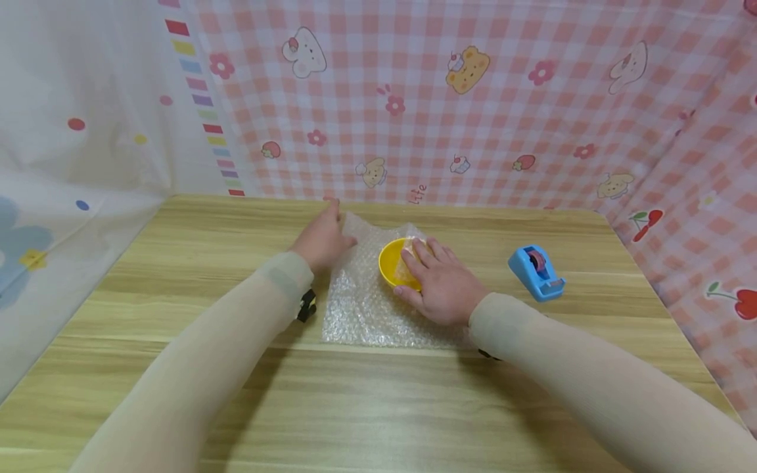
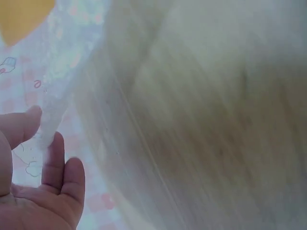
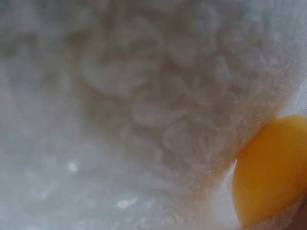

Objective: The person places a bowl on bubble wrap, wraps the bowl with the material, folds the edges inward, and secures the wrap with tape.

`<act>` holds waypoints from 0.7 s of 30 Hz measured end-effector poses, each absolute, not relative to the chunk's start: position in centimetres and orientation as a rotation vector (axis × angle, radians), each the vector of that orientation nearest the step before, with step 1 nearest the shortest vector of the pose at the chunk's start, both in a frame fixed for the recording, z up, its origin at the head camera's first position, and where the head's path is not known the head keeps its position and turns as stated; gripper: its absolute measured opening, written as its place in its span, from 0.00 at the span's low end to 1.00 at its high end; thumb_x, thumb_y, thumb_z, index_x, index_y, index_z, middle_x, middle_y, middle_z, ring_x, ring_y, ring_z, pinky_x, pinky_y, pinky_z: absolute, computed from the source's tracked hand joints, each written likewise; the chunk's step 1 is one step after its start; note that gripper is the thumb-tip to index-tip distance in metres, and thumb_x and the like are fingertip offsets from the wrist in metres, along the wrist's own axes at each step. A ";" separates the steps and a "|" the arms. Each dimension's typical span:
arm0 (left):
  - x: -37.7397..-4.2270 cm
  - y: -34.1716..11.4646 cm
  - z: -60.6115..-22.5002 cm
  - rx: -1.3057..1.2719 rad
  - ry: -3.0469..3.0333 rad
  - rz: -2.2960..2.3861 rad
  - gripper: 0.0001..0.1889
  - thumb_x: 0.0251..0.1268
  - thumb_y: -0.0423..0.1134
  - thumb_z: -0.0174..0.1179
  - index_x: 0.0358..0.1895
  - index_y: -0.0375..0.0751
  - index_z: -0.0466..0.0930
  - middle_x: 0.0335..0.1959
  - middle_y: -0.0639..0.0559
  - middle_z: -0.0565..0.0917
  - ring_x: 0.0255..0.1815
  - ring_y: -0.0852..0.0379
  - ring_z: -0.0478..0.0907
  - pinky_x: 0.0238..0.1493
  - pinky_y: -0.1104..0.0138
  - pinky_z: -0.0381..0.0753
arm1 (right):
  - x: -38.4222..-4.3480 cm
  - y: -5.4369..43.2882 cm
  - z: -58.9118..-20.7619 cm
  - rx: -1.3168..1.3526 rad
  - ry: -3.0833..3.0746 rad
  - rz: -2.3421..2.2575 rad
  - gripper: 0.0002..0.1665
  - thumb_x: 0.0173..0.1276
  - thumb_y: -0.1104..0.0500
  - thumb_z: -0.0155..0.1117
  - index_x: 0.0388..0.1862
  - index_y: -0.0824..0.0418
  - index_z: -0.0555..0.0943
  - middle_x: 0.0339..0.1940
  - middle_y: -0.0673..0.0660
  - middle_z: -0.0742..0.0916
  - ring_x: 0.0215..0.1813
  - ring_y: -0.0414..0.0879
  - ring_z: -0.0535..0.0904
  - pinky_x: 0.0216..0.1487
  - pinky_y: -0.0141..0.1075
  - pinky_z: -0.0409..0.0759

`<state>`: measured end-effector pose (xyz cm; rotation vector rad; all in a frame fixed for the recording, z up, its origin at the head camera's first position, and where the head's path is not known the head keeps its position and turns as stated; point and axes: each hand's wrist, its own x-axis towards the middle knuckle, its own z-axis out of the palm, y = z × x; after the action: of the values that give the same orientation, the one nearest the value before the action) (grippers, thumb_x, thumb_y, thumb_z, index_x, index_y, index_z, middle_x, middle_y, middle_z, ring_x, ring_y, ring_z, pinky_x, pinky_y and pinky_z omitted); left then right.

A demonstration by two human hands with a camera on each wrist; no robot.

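A yellow bowl (image 1: 391, 261) sits on a sheet of bubble wrap (image 1: 367, 309), with a flap of the wrap folded over its right side. My right hand (image 1: 447, 289) lies over that flap with its fingers stretched out, pressing it against the bowl. In the right wrist view, wrap fills most of the picture beside the yellow bowl (image 3: 271, 172). At the sheet's left edge is my left hand (image 1: 322, 243), index finger extended and thumb apart. The left wrist view has the wrap's edge (image 2: 72, 52) hanging near the thumb and fingers, with a gap between them.
A blue tape dispenser (image 1: 537, 272) with a pink roll stands on the wooden table (image 1: 355, 414), to the right of the wrap. A pink checked cloth (image 1: 355, 98) hangs behind the table and along its right side; a white curtain (image 1: 89, 164) hangs at the left.
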<state>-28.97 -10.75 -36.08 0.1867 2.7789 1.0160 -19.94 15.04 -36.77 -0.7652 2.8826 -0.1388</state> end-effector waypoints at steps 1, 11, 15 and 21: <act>-28.9 -10.8 -36.0 0.183 2.762 1.043 0.55 0.73 0.44 0.68 0.87 0.40 0.34 0.79 0.38 0.71 0.78 0.38 0.70 0.81 0.46 0.66 | -19.9 15.0 -36.8 -0.765 2.883 -0.138 0.49 0.82 0.28 0.38 0.89 0.56 0.49 0.90 0.60 0.48 0.90 0.63 0.41 0.88 0.57 0.43; -28.3 -10.2 -36.1 0.391 2.741 0.997 0.25 0.79 0.43 0.59 0.73 0.38 0.74 0.62 0.40 0.85 0.57 0.46 0.82 0.62 0.53 0.84 | -19.9 15.0 -36.8 -0.760 2.883 -0.128 0.49 0.82 0.28 0.37 0.89 0.55 0.49 0.90 0.60 0.48 0.90 0.63 0.41 0.88 0.57 0.44; -27.7 -9.5 -36.0 0.438 2.764 1.021 0.22 0.83 0.44 0.54 0.71 0.39 0.77 0.65 0.41 0.84 0.59 0.45 0.81 0.65 0.50 0.82 | -19.9 14.9 -36.7 -0.755 2.878 -0.130 0.49 0.82 0.28 0.37 0.89 0.55 0.48 0.90 0.60 0.48 0.90 0.63 0.41 0.88 0.57 0.44; -26.9 -8.8 -35.8 0.436 2.787 1.062 0.20 0.84 0.47 0.53 0.69 0.43 0.79 0.68 0.44 0.83 0.64 0.45 0.81 0.67 0.49 0.82 | -20.0 14.9 -36.8 -0.751 2.873 -0.125 0.50 0.82 0.27 0.37 0.89 0.55 0.48 0.90 0.60 0.48 0.90 0.62 0.40 0.88 0.57 0.44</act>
<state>-26.89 -8.79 -35.78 0.4359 2.7872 1.0616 -19.95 14.93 -36.76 -0.7514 2.8732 -0.1255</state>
